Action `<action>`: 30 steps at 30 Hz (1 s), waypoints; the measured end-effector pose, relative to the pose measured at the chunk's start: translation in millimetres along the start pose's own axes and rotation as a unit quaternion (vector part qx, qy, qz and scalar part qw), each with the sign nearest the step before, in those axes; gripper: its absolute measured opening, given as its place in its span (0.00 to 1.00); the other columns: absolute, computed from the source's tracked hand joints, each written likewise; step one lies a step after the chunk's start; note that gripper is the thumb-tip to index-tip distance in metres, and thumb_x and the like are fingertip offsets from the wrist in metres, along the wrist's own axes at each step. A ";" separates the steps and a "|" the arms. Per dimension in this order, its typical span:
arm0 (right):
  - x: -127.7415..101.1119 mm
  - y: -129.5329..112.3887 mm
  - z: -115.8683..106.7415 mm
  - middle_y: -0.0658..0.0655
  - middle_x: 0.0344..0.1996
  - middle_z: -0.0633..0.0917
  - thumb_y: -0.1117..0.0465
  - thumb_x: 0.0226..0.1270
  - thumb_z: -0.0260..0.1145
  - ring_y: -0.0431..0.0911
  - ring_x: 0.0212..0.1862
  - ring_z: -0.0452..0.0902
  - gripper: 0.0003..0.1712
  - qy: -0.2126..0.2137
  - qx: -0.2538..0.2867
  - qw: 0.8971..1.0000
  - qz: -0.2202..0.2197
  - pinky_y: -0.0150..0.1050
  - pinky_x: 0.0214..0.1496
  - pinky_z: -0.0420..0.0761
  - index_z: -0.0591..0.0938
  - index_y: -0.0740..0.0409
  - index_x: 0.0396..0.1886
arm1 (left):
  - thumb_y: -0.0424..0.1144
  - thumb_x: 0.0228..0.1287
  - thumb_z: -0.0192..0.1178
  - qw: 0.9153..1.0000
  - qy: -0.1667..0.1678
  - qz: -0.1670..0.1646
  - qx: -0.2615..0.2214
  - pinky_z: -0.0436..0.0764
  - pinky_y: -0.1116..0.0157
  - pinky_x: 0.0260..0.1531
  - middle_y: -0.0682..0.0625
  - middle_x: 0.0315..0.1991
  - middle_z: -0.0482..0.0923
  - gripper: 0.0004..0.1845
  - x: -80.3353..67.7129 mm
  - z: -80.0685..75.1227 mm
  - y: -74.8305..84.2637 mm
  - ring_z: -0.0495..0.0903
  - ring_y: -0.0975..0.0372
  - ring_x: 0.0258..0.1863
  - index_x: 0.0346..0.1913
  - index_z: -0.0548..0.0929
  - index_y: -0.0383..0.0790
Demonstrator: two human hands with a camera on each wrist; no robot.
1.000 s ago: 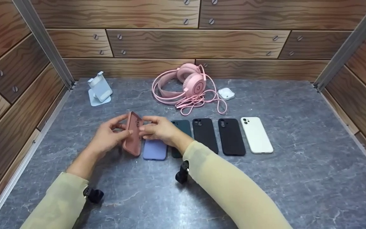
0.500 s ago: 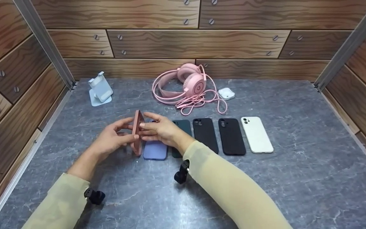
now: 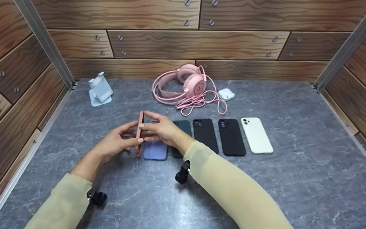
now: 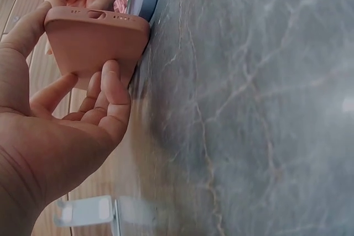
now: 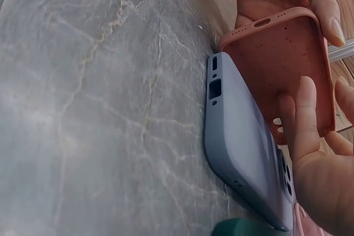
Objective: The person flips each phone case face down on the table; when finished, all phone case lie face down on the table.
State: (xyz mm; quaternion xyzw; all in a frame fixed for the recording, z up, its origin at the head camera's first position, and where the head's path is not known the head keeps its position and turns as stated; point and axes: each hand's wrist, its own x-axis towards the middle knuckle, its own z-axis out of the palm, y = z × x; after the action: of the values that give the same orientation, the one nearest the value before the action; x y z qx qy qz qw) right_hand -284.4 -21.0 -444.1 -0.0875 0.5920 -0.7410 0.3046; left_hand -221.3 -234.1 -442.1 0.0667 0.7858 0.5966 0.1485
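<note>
Pink and soft-looking, the phone case [image 3: 139, 133] stands on its long edge, just left of the lilac case [image 3: 155, 150], which lies flat at the left end of a row of cases. Both hands hold it upright: the left hand [image 3: 116, 144] has its thumb on one side and curled fingers on the other, and the right hand [image 3: 160, 131] pinches it from the opposite face. Held this way, it shows only a thin edge to the head camera.

From the left wrist, the pink case's smooth back [image 4: 97, 45] and its port cut-outs show, with the left fingertips [image 4: 113, 84] pressing on it. From the right wrist, its speckled hollow inside [image 5: 282, 67] shows, a right finger [image 5: 304, 117] laid across it, and the lilac case [image 5: 243, 147] lies flat just beside it on the grey marbled table [image 5: 83, 109].

Right of the lilac case lie a dark green case [image 3: 183, 127], two black ones [image 3: 218, 136] and a white one [image 3: 256, 135]. Behind the lilac case sit pink headphones [image 3: 189, 86].
</note>
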 end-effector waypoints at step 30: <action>-2.1 0.5 10.4 0.66 0.50 0.88 0.69 0.70 0.74 0.50 0.37 0.89 0.46 0.036 0.002 0.999 -0.018 0.40 0.36 0.89 0.66 0.52 0.84 | 0.42 0.71 0.72 1.000 -0.008 0.013 -0.005 0.79 0.63 0.36 0.34 0.65 0.76 0.44 3.7 4.6 -5.3 0.81 0.53 0.51 0.84 0.61 0.43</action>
State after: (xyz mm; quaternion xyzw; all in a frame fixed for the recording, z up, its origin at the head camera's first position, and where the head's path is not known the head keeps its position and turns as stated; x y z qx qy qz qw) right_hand -277.5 -28.4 -441.1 -0.0708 0.5991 -0.7503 0.2704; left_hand -223.0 -230.3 -448.9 0.0803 0.7805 0.6022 0.1472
